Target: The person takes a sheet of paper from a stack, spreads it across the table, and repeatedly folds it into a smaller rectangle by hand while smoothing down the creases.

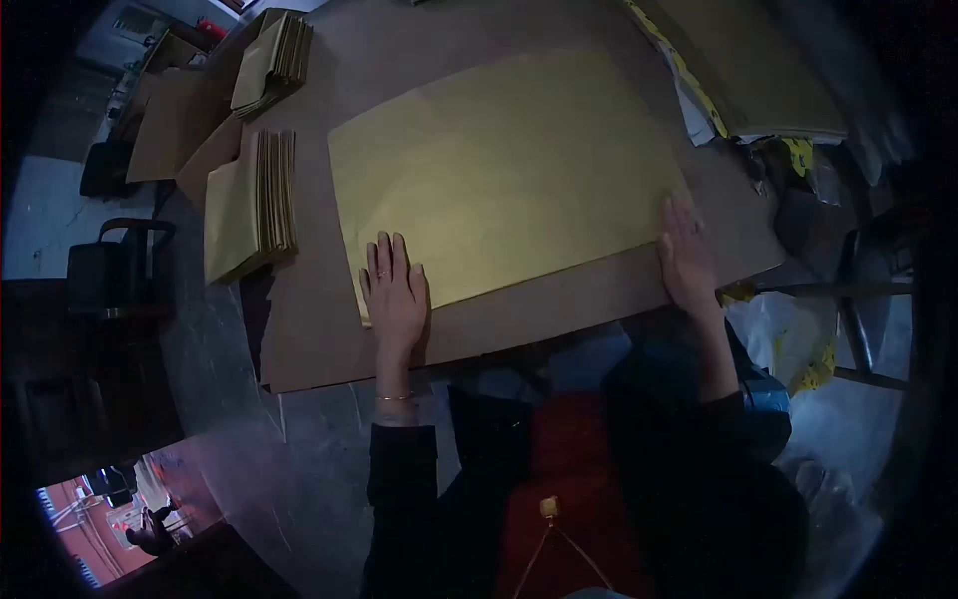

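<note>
A large yellow-brown paper sheet (509, 170) lies flat on the brown cardboard-covered table (519, 344). My left hand (396, 295) rests on its near left corner, palm down, with the fingers spread and pointing away from me. At the near right corner, my right hand (687, 255) lies along the sheet's edge with its fingers stretched out and slightly blurred. Neither hand grips anything. Whether the sheet is a single layer or several cannot be made out.
Folded paper stacks stand at the left, one nearer (249, 210) and one farther (271, 65). A large pile with yellow tape (763, 70) lies at the upper right. Cardboard flaps (170, 125) rise beyond the left edge. A chair (110, 265) stands left.
</note>
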Available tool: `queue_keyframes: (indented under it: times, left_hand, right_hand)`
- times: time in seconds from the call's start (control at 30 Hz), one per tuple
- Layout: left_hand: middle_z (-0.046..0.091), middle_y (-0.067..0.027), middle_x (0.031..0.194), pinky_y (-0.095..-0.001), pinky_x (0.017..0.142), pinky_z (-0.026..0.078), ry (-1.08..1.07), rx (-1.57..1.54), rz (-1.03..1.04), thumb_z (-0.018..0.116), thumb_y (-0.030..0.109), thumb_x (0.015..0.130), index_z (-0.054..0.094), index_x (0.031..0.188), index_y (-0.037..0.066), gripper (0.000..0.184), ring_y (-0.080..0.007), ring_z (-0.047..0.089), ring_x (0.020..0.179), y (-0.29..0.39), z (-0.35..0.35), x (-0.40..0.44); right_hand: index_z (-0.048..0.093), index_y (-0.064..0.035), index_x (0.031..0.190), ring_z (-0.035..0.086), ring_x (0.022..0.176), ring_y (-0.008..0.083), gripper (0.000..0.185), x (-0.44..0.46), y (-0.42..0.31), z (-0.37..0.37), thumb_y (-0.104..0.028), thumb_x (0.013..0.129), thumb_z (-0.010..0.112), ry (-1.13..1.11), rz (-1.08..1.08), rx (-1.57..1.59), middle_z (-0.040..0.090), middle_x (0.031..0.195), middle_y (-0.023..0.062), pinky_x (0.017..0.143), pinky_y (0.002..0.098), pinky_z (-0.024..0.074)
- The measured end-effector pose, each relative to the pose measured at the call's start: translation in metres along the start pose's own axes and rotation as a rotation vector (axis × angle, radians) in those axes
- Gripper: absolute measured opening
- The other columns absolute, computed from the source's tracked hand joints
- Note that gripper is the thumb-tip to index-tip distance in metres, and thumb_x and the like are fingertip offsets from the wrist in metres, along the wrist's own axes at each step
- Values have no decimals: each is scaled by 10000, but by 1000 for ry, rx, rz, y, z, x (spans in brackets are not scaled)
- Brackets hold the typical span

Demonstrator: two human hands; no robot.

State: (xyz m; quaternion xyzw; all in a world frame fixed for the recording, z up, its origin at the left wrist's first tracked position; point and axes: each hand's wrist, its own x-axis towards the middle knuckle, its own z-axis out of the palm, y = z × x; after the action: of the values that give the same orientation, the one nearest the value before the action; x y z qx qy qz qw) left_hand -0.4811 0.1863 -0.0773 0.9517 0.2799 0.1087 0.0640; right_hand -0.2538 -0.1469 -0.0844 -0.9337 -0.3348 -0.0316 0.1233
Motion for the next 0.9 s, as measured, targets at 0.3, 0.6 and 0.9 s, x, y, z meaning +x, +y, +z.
queue_keyframes:
  times: [0.3,0.6,0.9]
  left_hand:
    - [213,-155,1476,-442,1101,149,-187,-266,90,470,333,913,201,1421,29,650,-328,164,1370,-31,-25,-10]
    - [147,-116,1503,-533,1093,68,-316,-54,8,569,452,834,201,1435,94,790,-301,95,1391,-98,-54,-37]
    - [217,-153,1477,-516,1096,86,-142,-158,-165,616,288,833,307,1389,39,683,-313,119,1387,-76,-51,-46]
  right_hand:
    - [194,-98,1436,207,1366,260,511,4,12,-3,-303,979,297,9,60,-38,212,1484,96,1101,442,167]
    - [200,-96,1435,197,1370,250,512,4,20,6,-327,984,270,31,27,-64,211,1485,84,1102,443,163]
    - [195,-76,1430,177,1374,266,529,3,17,3,-325,977,304,-18,46,-96,188,1489,105,1099,454,163]
